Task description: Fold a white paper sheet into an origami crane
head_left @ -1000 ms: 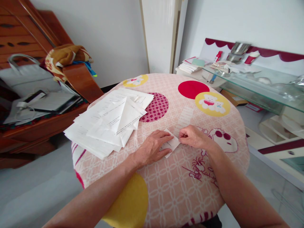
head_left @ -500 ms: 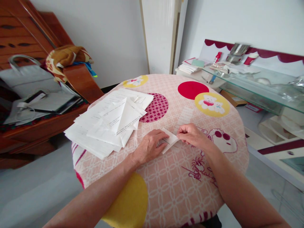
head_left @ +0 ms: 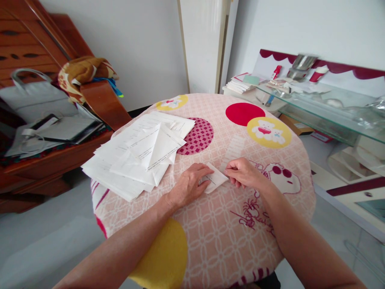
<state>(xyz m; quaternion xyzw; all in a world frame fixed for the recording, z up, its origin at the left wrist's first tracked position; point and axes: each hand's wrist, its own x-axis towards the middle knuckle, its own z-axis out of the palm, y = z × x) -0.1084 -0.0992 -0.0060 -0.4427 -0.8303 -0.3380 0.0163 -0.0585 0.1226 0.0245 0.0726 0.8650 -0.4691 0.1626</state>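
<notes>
A small folded piece of white paper (head_left: 215,179) with a line of print lies on the table between my hands. My left hand (head_left: 190,181) holds it down from the left, thumb and fingers bent over its edge. At its right corner, the thumb and forefinger of my right hand (head_left: 242,172) are pinched together on the paper. Left of my hands spreads a loose pile of printed white sheets (head_left: 126,160), with a creased, folded sheet (head_left: 161,146) on top. Just beyond my right hand lies a pale, see-through strip (head_left: 235,147) that resembles a ruler.
A pink patterned cloth (head_left: 210,241) covers the round table. To the right stands a glass-shelved unit (head_left: 325,108) with a stack of papers (head_left: 240,83) and metal bowls (head_left: 302,64). On the left, a wooden bench (head_left: 102,104) holds a grey bag (head_left: 33,96) and a brown blanket (head_left: 86,74).
The paper's right corner, raised and folded over a moment ago, now lies flatter. My right hand has shifted very slightly; my left hand stays in place.
</notes>
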